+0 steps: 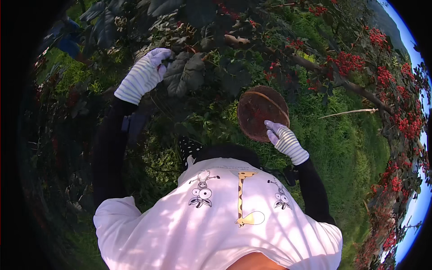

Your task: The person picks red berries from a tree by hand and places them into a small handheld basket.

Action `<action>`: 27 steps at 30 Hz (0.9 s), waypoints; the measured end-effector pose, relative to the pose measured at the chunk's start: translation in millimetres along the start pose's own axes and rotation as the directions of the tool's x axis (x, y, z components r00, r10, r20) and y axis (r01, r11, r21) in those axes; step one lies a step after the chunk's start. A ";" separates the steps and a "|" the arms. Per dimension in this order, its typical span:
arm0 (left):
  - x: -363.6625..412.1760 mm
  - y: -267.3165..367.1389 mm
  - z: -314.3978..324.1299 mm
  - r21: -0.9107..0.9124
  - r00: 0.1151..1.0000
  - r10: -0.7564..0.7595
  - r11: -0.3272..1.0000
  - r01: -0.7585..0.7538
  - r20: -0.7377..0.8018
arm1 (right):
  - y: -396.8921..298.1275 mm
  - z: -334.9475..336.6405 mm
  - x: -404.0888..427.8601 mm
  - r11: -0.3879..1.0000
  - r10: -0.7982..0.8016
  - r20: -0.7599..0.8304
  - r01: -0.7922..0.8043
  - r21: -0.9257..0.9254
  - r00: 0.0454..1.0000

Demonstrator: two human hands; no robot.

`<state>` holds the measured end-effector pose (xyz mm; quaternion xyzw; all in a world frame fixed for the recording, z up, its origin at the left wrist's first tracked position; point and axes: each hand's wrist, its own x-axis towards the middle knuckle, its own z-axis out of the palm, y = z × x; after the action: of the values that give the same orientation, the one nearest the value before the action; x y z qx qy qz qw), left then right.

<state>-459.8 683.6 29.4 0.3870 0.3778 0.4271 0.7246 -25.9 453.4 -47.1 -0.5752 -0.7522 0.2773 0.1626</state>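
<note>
My left hand (145, 75), in a white glove with thin stripes, is raised among the leaves at the upper left. Its fingers curl beside a large dark green leaf (184, 72); a small red spot shows between them, but what they hold is unclear. A round brown woven basket (246, 116) with a thin arched handle (275, 104) is at centre right, some red bits at its bottom. Over the near right part of its rim is my right hand (287, 141), gloved alike, with thumb and forefinger apart. How the basket is supported is hidden.
A thick branch (362, 91) crosses the upper right, bearing clusters of red berries (347, 64). A pale bare twig (349, 112) juts out below it. Green grass (337, 148) covers the ground. Someone in blue clothing (69, 42) is partly visible behind leaves at the upper left.
</note>
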 end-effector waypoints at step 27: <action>13.6 -231.7 -14.2 -0.034 0.954 0.072 0.996 -0.085 -0.292 | -30.2 48.6 181.7 0.515 -0.005 0.194 -0.164 0.842 0.981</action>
<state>-391.8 621.6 -184.2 0.3181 0.4545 0.5162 0.6525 -128.5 610.2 -80.9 -0.4289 -0.5031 0.6660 0.3455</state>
